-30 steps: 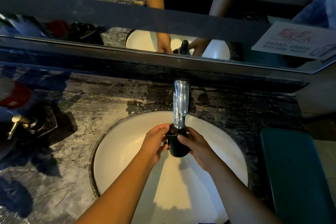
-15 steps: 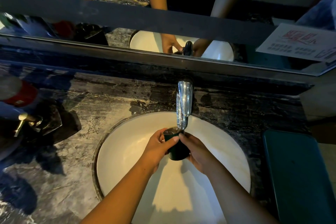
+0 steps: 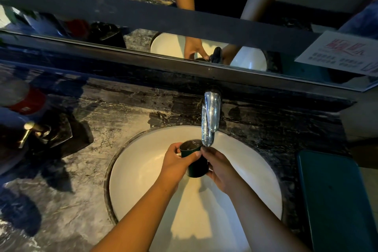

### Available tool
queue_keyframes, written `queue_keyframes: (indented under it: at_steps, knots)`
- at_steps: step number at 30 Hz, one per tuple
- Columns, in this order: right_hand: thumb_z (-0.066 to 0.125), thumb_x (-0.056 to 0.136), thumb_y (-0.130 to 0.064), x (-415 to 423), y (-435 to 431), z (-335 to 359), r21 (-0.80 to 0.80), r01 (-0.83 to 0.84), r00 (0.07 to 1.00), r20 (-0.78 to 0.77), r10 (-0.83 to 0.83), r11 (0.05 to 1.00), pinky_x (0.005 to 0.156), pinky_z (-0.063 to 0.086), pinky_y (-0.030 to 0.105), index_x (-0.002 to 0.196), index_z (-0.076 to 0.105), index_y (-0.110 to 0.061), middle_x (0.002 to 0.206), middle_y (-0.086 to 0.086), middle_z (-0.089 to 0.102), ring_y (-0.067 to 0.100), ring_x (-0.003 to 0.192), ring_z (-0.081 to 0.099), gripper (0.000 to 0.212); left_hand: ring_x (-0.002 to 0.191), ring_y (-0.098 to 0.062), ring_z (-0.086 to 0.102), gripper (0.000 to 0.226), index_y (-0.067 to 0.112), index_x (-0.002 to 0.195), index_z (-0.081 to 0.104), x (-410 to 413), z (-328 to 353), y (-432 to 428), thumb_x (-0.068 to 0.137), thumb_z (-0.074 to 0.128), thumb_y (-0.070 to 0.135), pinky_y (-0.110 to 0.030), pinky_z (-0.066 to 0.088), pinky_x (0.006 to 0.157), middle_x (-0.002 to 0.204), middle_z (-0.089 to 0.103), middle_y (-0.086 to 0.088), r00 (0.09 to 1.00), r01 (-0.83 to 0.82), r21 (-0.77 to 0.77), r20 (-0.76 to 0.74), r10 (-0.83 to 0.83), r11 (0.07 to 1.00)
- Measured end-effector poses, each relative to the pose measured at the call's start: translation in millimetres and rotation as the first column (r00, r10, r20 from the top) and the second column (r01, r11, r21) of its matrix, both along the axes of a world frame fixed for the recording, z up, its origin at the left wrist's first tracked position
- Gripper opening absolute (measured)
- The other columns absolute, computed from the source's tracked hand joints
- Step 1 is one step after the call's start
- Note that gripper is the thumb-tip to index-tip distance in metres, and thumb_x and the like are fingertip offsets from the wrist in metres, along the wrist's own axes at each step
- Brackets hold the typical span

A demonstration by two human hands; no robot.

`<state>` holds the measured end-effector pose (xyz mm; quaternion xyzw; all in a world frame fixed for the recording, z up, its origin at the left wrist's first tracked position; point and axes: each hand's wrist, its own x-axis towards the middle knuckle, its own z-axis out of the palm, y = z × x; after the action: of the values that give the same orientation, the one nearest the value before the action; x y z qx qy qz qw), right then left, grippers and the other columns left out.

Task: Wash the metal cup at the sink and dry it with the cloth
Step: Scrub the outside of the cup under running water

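Note:
A small dark green metal cup (image 3: pixel 195 164) is held over the white round sink (image 3: pixel 139 169), its open mouth tilted toward the back left, just beside the spout of the chrome tap (image 3: pixel 210 116). My left hand (image 3: pixel 176 161) grips the cup from the left with fingers curled round its rim and side. My right hand (image 3: pixel 219 166) holds it from the right, fingertips at the rim near the spout. A dark teal cloth (image 3: pixel 335 200) lies flat on the counter to the right of the sink.
The dark marble counter (image 3: pixel 81 190) surrounds the sink. At the left stand a dispenser with a brass pump (image 3: pixel 28 131) and a red and white container (image 3: pixel 22 98). A mirror (image 3: pixel 184 32) runs along the back, with a printed card (image 3: pixel 343 53) at the right.
The cup has shifted a little to the left of the spout and tipped, so its inside shows. Both hands keep their hold on it.

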<state>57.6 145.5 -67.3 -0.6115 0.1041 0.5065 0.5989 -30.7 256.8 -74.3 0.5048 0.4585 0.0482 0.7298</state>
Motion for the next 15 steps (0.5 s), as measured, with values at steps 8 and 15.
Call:
queue_keyframes:
  at_steps: [8,15]
  knots:
    - [0.058,0.101,-0.023,4,3,3,-0.038,0.029,0.999,0.036,-0.028,0.999,0.079,0.056,0.030,0.108,0.066,-0.022,0.110,0.005,0.073,0.018,0.103,0.068,0.011,0.088,-0.014,0.064,0.043,0.008,0.111,0.055,10,6,-2,0.079,0.082,0.015,-0.031,0.052,0.070,0.099,0.063,-0.004,0.998,-0.060,-0.062,-0.005,0.059,0.996]
    - [0.060,0.099,-0.032,7,1,3,-0.080,-0.037,0.993,0.106,0.045,0.996,0.085,0.058,0.036,0.110,0.067,-0.020,0.115,0.008,0.074,0.021,0.104,0.071,0.017,0.092,-0.015,0.063,0.047,0.007,0.117,0.053,12,6,0,0.082,0.080,0.022,-0.038,0.054,0.077,0.102,0.066,-0.005,0.997,-0.064,-0.183,-0.043,0.057,0.981]
